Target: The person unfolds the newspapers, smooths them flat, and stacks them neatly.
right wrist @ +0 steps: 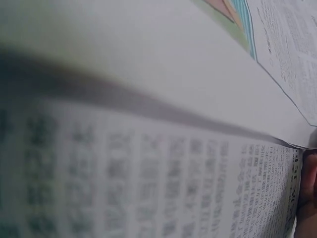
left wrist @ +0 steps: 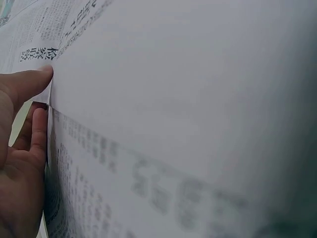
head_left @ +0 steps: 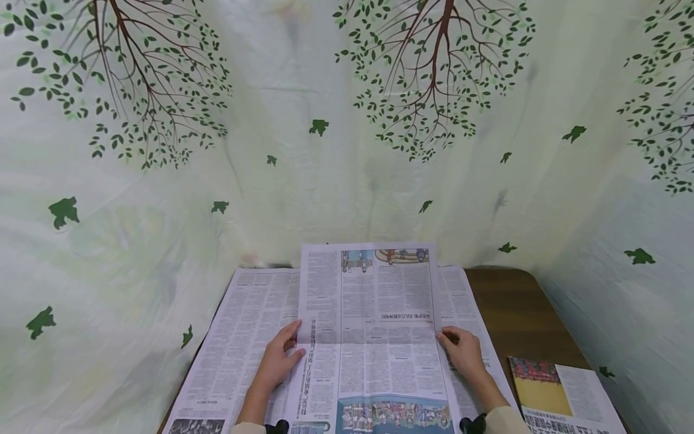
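Note:
A printed newspaper sheet [head_left: 374,355] with colour cartoon panels stands in front of me, over a wider spread newspaper [head_left: 238,355] on the table. Its left edge is pinched by my left hand [head_left: 276,358]; in the left wrist view the thumb [left wrist: 37,82] lies on the front and the fingers are partly behind the paper. On the opposite edge my right hand [head_left: 463,352] pinches the sheet between thumb and forefinger. Most of that hand is out of the right wrist view, where the sheet [right wrist: 198,64] fills much of the picture.
A dark brown table [head_left: 520,307] shows at the right. Near its right edge lies another printed paper [head_left: 582,392] with a yellow and red picture. Behind and at both sides hangs a pale curtain [head_left: 325,199] printed with trees and green leaves.

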### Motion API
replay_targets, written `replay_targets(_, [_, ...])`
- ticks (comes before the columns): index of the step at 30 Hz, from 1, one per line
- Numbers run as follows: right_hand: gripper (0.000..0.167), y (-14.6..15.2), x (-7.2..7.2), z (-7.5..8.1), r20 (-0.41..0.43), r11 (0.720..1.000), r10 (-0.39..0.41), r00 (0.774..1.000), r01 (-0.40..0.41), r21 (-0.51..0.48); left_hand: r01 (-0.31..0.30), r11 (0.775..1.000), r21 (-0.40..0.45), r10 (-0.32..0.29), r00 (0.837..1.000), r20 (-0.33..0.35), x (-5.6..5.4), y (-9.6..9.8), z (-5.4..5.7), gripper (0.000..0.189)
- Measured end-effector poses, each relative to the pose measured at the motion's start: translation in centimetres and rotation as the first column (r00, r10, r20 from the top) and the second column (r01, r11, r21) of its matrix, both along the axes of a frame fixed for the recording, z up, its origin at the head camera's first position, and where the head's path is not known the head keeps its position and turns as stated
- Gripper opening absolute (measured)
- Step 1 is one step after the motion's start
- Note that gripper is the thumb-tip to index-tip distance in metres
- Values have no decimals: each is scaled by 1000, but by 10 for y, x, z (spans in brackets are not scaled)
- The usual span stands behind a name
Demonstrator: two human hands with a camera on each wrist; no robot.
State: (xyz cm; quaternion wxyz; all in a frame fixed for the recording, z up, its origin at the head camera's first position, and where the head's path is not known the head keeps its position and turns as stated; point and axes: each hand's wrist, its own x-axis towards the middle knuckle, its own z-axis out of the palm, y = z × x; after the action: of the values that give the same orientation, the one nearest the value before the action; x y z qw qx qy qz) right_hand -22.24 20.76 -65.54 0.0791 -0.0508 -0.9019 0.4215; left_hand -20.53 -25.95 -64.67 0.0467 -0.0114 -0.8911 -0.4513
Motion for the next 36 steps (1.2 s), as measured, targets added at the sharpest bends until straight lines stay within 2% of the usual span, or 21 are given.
replay_targets(9, [24,-2,0,3,4,1000,2,1000,-2,12,31,999,10,-31,998,51,1,-2,3,81])
replay_targets(18, [23,-3,1,4,8,1000,3,1000,-3,6,58,996,-63,-58,998,6,0,-2,-2,80])
replay_targets(23, [22,-5,1,5,-8,1000,-2,1000,2,3,43,995,-84,-42,999,20,0,-2,-4,79])
replay_targets(36, [18,-4,0,4,18,1000,-24,1000,24,-16,28,996,-81,-25,999,48,3,-2,-2,53])
